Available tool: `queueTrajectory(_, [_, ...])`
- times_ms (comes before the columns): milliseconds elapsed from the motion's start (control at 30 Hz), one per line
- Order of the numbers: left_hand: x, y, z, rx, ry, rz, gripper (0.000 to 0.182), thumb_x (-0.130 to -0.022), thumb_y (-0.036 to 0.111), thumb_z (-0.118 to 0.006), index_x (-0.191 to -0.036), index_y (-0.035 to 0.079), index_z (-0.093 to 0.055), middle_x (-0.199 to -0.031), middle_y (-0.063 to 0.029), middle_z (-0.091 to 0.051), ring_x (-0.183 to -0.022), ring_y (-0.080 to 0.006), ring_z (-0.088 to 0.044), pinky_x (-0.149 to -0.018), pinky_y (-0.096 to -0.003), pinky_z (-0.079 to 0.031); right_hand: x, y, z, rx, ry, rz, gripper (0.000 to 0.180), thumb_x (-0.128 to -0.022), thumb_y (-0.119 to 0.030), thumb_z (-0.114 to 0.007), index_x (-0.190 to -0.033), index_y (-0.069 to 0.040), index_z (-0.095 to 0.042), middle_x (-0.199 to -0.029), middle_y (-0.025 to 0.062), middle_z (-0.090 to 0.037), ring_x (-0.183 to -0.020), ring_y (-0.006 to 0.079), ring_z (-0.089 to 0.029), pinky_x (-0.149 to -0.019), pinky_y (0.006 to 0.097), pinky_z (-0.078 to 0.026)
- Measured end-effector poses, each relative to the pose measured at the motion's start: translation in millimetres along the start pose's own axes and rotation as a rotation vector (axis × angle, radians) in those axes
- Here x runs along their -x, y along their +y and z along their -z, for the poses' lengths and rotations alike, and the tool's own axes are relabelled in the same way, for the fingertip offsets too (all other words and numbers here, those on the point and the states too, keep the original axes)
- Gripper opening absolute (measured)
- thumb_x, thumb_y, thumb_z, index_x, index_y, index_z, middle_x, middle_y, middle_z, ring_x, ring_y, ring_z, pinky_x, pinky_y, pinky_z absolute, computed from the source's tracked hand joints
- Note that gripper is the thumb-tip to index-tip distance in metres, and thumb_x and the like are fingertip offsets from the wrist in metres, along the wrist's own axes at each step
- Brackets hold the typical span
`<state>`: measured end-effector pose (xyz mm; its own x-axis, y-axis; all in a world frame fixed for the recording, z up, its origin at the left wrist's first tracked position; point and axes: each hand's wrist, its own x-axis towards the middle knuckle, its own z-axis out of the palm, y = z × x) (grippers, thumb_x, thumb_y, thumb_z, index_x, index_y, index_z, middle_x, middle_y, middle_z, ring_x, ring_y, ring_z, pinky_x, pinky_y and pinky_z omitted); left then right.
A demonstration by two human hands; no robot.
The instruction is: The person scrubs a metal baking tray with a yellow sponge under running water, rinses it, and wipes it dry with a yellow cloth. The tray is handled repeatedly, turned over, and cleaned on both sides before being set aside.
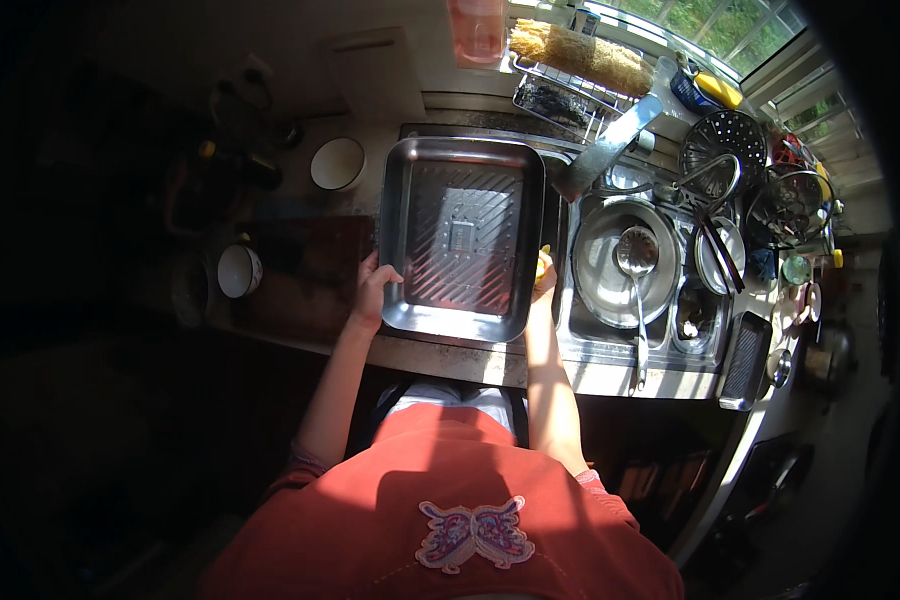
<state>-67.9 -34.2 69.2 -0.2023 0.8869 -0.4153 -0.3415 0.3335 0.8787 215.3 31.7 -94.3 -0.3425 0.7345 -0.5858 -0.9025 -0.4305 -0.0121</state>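
Observation:
A dark metal roasting pan [461, 240] with a ridged floor is held level before me, over the left part of the sink. My left hand [376, 289] grips its left wall, thumb over the rim and fingers out of sight. At its right side, my right hand [544, 281] supports the wall and has a small yellow thing [544, 264], perhaps a sponge, between the fingers and the pan. Right of the pan, a metal bowl [589, 266] sits in the sink with a slotted ladle [637, 251] lying across it.
White bowls [337, 163] [238, 271] stand at the left, near a dark red board [307, 292]. A faucet [720, 169], a colander [727, 135] and a wire rack [570, 86] with a loofah [581, 56] are behind the sink. A loaf pan [745, 360] rests at the counter's right end.

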Motion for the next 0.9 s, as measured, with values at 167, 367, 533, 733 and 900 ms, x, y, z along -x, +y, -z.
queueTrajectory(167, [-0.1, 1.3, 6.0, 0.027, -0.085, -0.1, 0.021, -0.071, 0.001, -0.051, -0.09, 0.002, -0.059, -0.073, -0.0023, -0.058, -0.056, -0.0114, -0.052, -0.052, -0.0254, -0.043, -8.8, 12.3, -14.9, 0.072, -0.114, -0.049, 0.023, -0.088, -0.021, -0.065, -0.1, -0.001, -0.065, -0.09, 0.013, -0.072, -0.076, 0.0257, -0.072, -0.07, 0.036, -0.062])
queueTrajectory(367, [-9.6, 0.2, 11.3, -0.06, -0.066, -0.277, 0.03, -0.072, 0.001, -0.05, -0.1, -0.001, -0.062, -0.084, -0.0018, -0.061, -0.069, -0.0089, -0.055, -0.061, -0.0234, -0.045, -11.4, 21.1, -43.7, 0.238, 0.091, 0.093, 0.024, -0.09, -0.024, -0.064, -0.098, -0.001, -0.065, -0.087, 0.0114, -0.071, -0.073, 0.0237, -0.071, -0.068, 0.0344, -0.061])
queueTrajectory(533, [-17.7, 6.9, 4.5, -0.205, 0.026, -0.494, 0.048, -0.074, -0.001, -0.05, -0.121, -0.004, -0.061, -0.1, -0.0054, -0.067, -0.084, -0.0129, -0.061, -0.077, -0.0248, -0.049, -25.9, 32.7, -65.3, 0.523, 0.32, 0.273, 0.025, -0.091, -0.026, -0.064, -0.096, -0.001, -0.065, -0.084, 0.0101, -0.07, -0.072, 0.022, -0.07, -0.067, 0.033, -0.06])
queueTrajectory(733, [-21.4, 27.0, -4.8, -0.44, 0.072, -0.593, 0.053, -0.074, -0.007, -0.053, -0.127, -0.002, -0.058, -0.108, -0.0165, -0.07, -0.103, -0.0213, -0.068, -0.088, -0.031, -0.052, -48.9, 41.1, -68.7, 0.698, 0.328, 0.321, 0.024, -0.089, -0.023, -0.063, -0.092, 0.001, -0.067, -0.081, 0.0081, -0.067, -0.067, 0.0184, -0.067, -0.059, 0.0316, -0.055])
queueTrajectory(900, [-23.5, 33.3, -10.5, -0.553, 0.076, -0.749, 0.055, -0.074, -0.007, -0.054, -0.128, -0.001, -0.058, -0.108, -0.019, -0.069, -0.101, -0.0265, -0.069, -0.088, -0.0321, -0.052, -64.0, 42.6, -57.8, 0.676, 0.337, 0.329, 0.022, -0.087, -0.021, -0.063, -0.088, 0.001, -0.067, -0.078, 0.0072, -0.066, -0.063, 0.0186, -0.065, -0.056, 0.0327, -0.052])
